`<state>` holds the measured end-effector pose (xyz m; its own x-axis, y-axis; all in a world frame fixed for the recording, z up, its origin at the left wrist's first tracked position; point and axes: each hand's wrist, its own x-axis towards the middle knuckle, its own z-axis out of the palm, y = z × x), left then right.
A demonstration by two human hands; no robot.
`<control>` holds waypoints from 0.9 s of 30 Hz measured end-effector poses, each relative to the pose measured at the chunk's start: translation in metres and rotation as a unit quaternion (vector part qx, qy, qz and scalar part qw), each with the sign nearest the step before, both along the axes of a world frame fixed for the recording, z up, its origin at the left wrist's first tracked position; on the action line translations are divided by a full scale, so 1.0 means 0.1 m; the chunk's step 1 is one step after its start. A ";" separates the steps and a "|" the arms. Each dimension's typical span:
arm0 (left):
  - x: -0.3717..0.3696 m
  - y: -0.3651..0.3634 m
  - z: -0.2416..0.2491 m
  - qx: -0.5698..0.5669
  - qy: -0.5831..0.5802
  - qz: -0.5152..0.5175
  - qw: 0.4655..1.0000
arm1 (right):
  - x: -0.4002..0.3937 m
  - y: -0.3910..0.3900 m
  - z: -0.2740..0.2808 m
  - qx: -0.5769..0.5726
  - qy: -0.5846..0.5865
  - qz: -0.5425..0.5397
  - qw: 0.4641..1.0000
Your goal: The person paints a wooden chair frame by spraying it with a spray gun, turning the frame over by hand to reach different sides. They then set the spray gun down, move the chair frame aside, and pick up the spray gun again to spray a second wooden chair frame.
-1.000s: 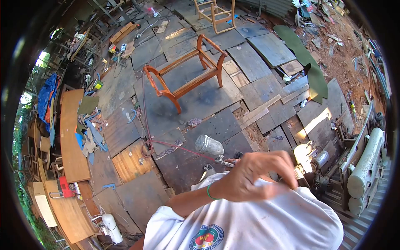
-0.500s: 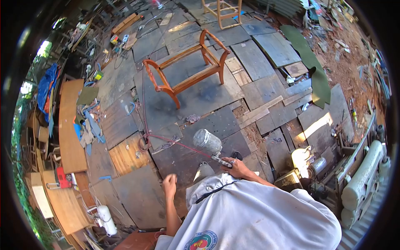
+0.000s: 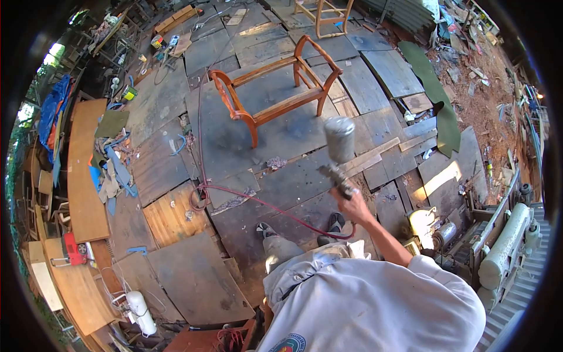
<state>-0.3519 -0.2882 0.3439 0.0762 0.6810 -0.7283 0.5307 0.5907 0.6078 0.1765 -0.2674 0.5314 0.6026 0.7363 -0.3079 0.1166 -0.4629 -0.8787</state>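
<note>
My right hand [image 3: 353,205] is closed around the handle of a spray gun [image 3: 335,175], held out in front of my body. A metal paint cup [image 3: 340,141] sits on top of the gun, slightly blurred. From the gun a red air hose [image 3: 281,212] loops down past my feet and runs left across the floor. Beyond the cup, up and to the left, stands a reddish-brown wooden bench frame [image 3: 287,105] with curved arms and no seat, apart from the gun. My left hand is out of view.
Flat boards [image 3: 187,276] cover the floor, with uneven edges. Another wooden frame [image 3: 322,17] stands at the back. A green mat [image 3: 431,94] lies to the right. A compressor tank [image 3: 510,243] is at lower right; a red tool [image 3: 75,249] rests on planks at left.
My right hand has raised the spray gun forward and to the right, bringing the cup upright. My left hand has dropped out of view. The view has shifted slightly.
</note>
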 end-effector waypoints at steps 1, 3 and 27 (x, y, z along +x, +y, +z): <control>-0.02 0.16 0.00 0.008 -0.019 0.003 1.000 | -0.01 0.11 -0.03 -0.010 -0.009 -0.040 0.999; -0.05 0.53 0.11 0.022 -0.052 0.019 0.998 | -0.03 0.32 0.03 -0.055 -0.026 -0.091 0.994; -1.29 2.98 0.54 -0.096 -0.007 0.008 0.995 | -0.09 1.38 0.77 -0.041 -0.150 -0.377 0.913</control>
